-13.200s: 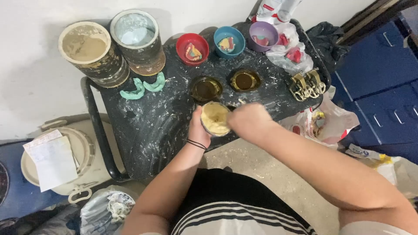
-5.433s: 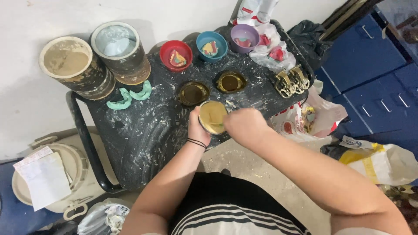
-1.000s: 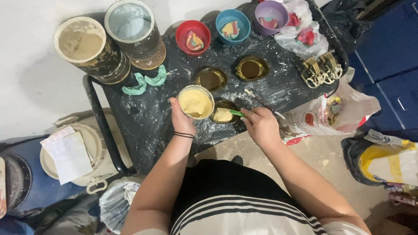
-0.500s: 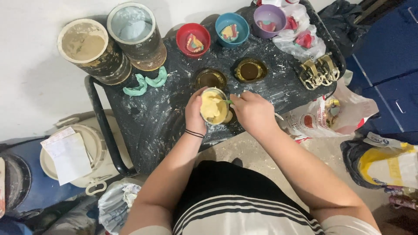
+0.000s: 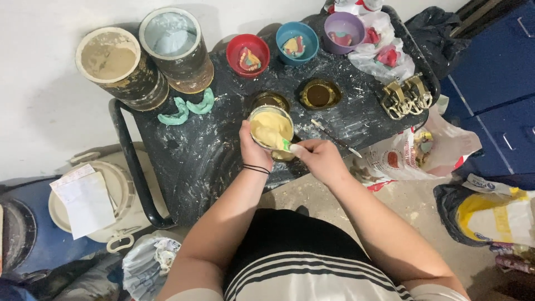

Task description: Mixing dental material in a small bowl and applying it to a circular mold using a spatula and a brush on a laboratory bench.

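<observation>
The cup [image 5: 271,126] sat over the table [image 5: 189,161], held in the left hand [image 5: 254,151], with the right hand [image 5: 319,160] just right of it. Two dishes [image 5: 319,95] lay behind the cup, three bowls [image 5: 248,54] farther back, two buckets [image 5: 114,62] far left.

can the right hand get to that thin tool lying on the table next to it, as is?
Probably not freely: the right hand is occupied holding a green-handled tool in the yellow mix bowl. The thin tool lies uncovered just beside it.
</observation>
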